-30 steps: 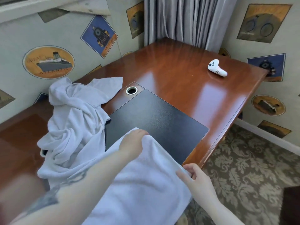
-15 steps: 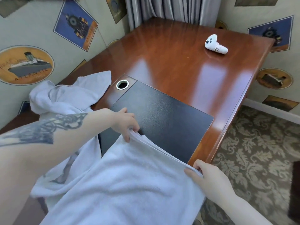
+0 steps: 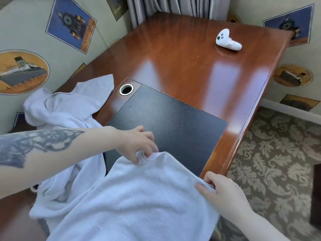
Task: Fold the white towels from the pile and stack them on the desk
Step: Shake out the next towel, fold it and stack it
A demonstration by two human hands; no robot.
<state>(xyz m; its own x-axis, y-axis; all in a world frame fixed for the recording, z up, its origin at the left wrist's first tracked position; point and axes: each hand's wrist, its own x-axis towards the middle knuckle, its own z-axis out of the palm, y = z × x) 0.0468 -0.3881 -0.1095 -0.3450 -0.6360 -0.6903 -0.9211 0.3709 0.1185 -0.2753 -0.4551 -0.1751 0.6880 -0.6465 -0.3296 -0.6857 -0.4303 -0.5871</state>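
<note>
Now both hands, left hand (image 3: 139, 145) and right hand (image 3: 224, 193), pinch the towel (image 3: 139, 197) edge with curled fingers.

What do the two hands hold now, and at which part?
Both pinch the far edge of one white towel: left hand near its middle, right hand at its right corner.

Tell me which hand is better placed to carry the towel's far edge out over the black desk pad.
Probably the left hand: it already pinches the towel at its far edge, right over the black pad. The right hand grips the corner at the desk edge and can anchor it.
</note>
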